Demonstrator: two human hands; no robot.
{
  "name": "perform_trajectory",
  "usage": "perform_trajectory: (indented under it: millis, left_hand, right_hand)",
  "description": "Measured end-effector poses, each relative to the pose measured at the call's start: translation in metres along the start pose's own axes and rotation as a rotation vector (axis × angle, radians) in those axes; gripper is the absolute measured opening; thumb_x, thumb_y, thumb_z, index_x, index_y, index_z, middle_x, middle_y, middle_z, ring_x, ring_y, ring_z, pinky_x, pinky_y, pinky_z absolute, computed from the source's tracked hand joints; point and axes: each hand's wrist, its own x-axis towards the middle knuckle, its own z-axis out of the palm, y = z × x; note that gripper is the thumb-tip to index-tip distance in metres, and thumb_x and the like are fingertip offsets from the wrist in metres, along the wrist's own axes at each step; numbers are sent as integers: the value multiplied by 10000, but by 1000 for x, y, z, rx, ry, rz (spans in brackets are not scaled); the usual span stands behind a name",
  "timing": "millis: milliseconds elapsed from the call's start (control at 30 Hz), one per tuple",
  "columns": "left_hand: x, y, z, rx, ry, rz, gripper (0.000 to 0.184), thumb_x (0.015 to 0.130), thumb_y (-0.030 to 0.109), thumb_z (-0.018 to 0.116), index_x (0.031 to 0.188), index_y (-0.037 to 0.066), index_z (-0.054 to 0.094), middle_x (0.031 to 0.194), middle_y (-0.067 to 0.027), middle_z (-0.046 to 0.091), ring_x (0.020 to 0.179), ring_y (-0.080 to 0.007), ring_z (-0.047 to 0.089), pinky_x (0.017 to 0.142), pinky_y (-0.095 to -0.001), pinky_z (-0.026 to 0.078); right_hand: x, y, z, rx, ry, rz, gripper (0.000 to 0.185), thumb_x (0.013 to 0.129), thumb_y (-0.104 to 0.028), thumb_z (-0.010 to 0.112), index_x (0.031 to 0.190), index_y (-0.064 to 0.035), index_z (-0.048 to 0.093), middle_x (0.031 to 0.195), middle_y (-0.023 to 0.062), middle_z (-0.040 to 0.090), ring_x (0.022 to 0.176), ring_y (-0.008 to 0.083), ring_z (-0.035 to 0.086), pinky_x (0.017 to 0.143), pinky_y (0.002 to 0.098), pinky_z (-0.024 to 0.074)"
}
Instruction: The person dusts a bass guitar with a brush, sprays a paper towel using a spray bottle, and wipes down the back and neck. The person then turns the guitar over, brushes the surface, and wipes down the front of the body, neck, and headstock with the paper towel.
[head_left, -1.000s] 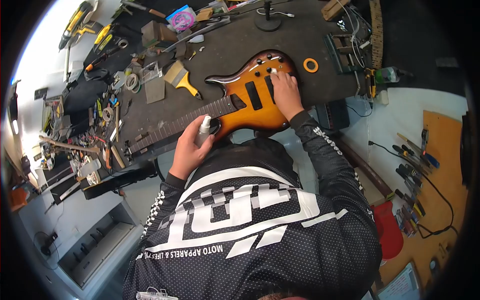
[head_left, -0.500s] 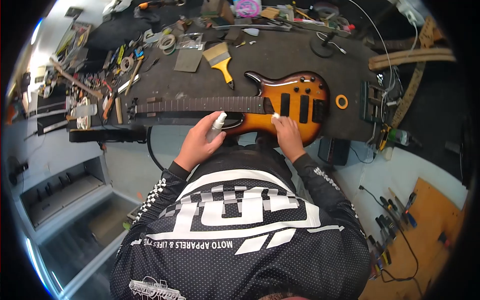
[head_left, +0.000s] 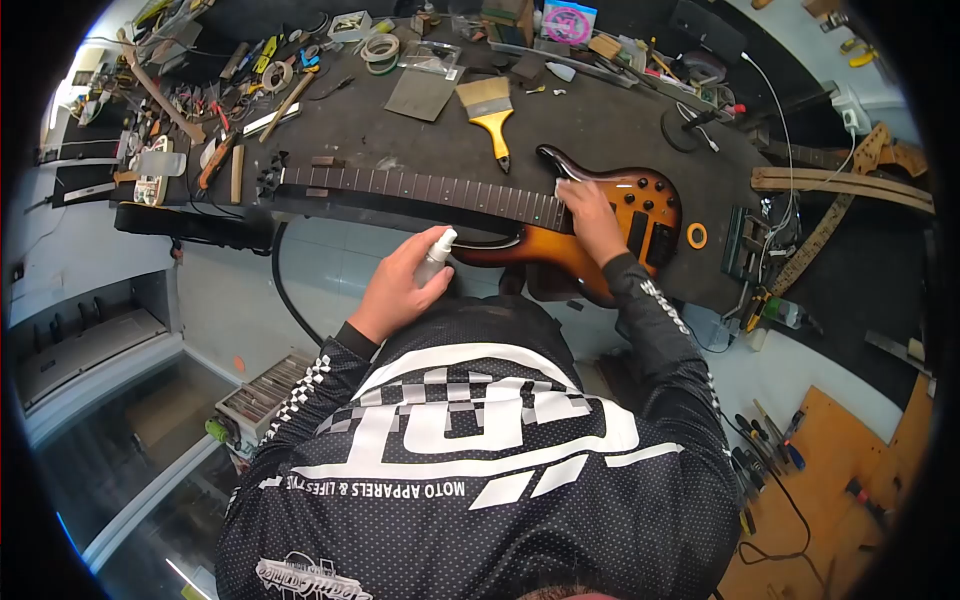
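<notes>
A sunburst bass guitar (head_left: 572, 252) without visible strings lies face up along the bench edge, its fretted neck (head_left: 430, 190) pointing left. My left hand (head_left: 400, 287) is wrapped round a small clear spray bottle (head_left: 437, 256) with a white nozzle, in front of the neck near the body's lower horn. My right hand (head_left: 595, 222) rests on the body where the neck ends, its fingers closed and pressed together. A bit of white shows at its fingertips, too small to make out clearly.
Behind the guitar on the dark bench (head_left: 350, 130) lie a wide yellow-handled brush (head_left: 488, 115), a grey sheet (head_left: 420, 93), and tape rolls (head_left: 380, 53). An orange ring (head_left: 697, 235) sits right of the body. Tools crowd the left; a vise-like fixture (head_left: 742, 245) stands right.
The view has turned, and the guitar sits further right in it. My right hand has moved from the pickups and controls to the neck end of the body. My left hand still holds the bottle.
</notes>
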Motion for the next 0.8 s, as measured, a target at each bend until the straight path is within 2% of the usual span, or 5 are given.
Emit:
perform_trajectory:
  millis: [133, 233, 333, 667, 800]
  left_hand:
    - [-16, -34, -26, -20, 46, 2, 621, 1017, 169, 845, 1597, 48, 662, 1503, -205, 764, 1365, -403, 756, 1159, -446, 579]
    - [-33, -56, -42, -26, 72, -24, 614, 1020, 160, 844, 1596, 50, 663, 1496, -210, 765, 1357, -406, 756, 1154, -446, 580]
    - [-45, -71, -53, -58, 82, -48, 612, 1019, 135, 845, 1595, 50, 659, 1490, -215, 763, 1351, -406, 755, 1145, -448, 581]
    - [-82, -114, -79, -133, 80, -60, 603, 1023, 140, 839, 1594, 55, 662, 1499, -205, 762, 1369, -409, 750, 1157, -450, 581]
    - [-89, -124, -93, -143, 78, -25, 601, 1025, 145, 838, 1594, 61, 663, 1501, -206, 762, 1370, -416, 749, 1154, -458, 588]
  right_hand:
    - [-12, -20, -27, -144, -101, -18, 628, 964, -21, 650, 1591, -47, 680, 1630, 75, 689, 1360, 336, 659, 1176, 492, 542]
    - [21, -5, -29, -331, -144, -95, 597, 972, -41, 650, 1567, -52, 697, 1629, 74, 692, 1334, 341, 662, 1151, 484, 550]
    - [48, -4, -21, -308, -89, -2, 550, 990, -42, 655, 1536, -52, 716, 1613, 87, 702, 1314, 346, 669, 1129, 481, 558]
    - [-69, -96, 10, -302, 63, 420, 409, 1034, 56, 697, 1436, 13, 755, 1376, 178, 747, 1257, 409, 685, 1108, 524, 558]
    - [-74, -139, 50, -313, 263, 580, 317, 1094, 25, 698, 1405, 55, 752, 1265, 226, 706, 1235, 441, 683, 1091, 522, 557]
